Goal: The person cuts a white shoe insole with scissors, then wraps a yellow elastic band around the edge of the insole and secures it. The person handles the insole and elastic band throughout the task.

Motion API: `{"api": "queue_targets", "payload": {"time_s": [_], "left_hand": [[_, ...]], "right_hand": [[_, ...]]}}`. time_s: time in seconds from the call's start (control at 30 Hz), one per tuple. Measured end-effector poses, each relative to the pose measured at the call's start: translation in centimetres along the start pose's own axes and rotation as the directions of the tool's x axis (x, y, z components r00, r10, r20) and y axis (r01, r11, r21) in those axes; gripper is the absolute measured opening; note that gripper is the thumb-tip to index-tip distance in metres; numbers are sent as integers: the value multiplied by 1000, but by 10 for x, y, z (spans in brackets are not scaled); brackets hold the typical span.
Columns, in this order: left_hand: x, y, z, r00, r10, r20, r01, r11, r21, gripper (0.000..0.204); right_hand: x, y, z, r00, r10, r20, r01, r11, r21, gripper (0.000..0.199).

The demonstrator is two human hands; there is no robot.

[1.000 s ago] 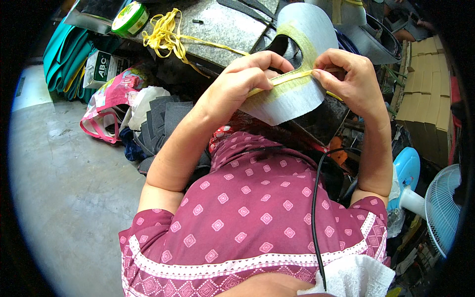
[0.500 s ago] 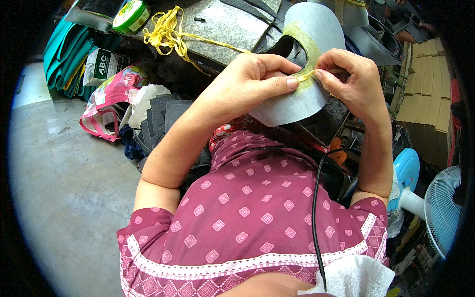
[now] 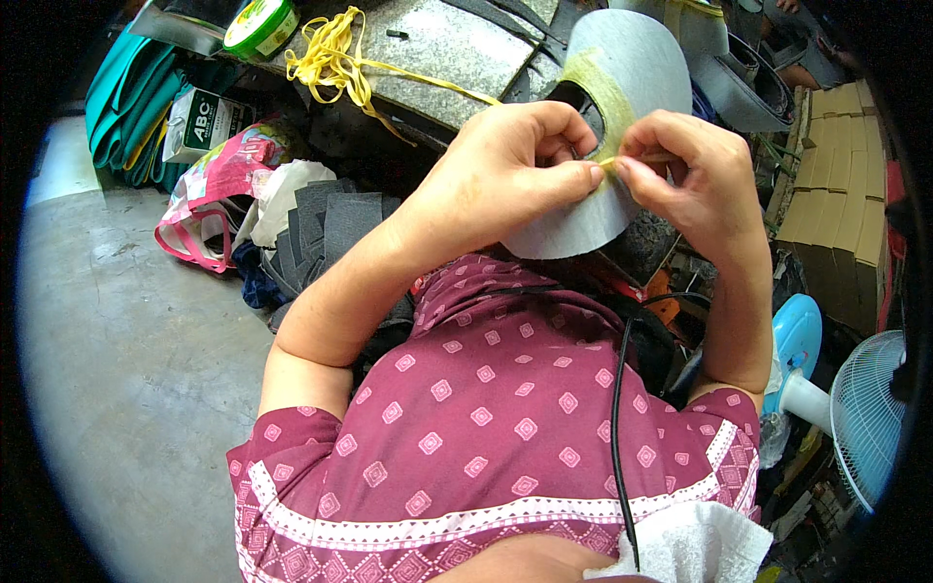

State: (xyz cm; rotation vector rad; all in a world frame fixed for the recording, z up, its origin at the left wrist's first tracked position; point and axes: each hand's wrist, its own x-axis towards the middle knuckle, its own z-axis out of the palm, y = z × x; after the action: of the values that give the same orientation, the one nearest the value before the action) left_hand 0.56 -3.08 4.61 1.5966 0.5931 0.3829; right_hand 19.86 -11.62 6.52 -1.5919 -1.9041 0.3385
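Between my hands is a curved light-grey sheet piece [image 3: 646, 63] with a yellowish band along its hollowed inner edge. My left hand [image 3: 505, 165] pinches that inner edge, thumb on top and fingers curled beneath. Close beside its thumb tip, my right hand [image 3: 695, 175] pinches a short stretch of narrow yellow tape at the same edge. The yellow tape [image 3: 432, 85] runs back behind my left hand to a loose tangle [image 3: 330, 56] on the work surface. My fingers hide part of the edge and tape.
The worn work surface [image 3: 466, 49] bears dark strips and a green-lidded tub [image 3: 260, 29]. Left are teal folded sheets [image 3: 126, 107], a white-and-green box [image 3: 206, 124], a pink bag [image 3: 222, 180] and dark grey pieces [image 3: 350, 223]. Right are stacked tan cardboard [image 3: 831, 165] and a fan [image 3: 875, 418].
The grey piece has shifted slightly right and down and turned a little. Both hands remain pinched at its inner edge, my left thumb now nearer the right fingertips.
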Motion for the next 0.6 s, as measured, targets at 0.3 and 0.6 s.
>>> {"api": "queue_targets", "payload": {"time_s": [0.3,0.6], "left_hand": [[14,53,15,580,791,195,-526,180,831,9],[37,0,8,789,603,121,-438,413,798,26]], "right_hand": [[-39,-24,-29,961,127,-245,-80,978,193,23],[-44,-6,-4,876,423,-232,-378,901,213,22]]}}
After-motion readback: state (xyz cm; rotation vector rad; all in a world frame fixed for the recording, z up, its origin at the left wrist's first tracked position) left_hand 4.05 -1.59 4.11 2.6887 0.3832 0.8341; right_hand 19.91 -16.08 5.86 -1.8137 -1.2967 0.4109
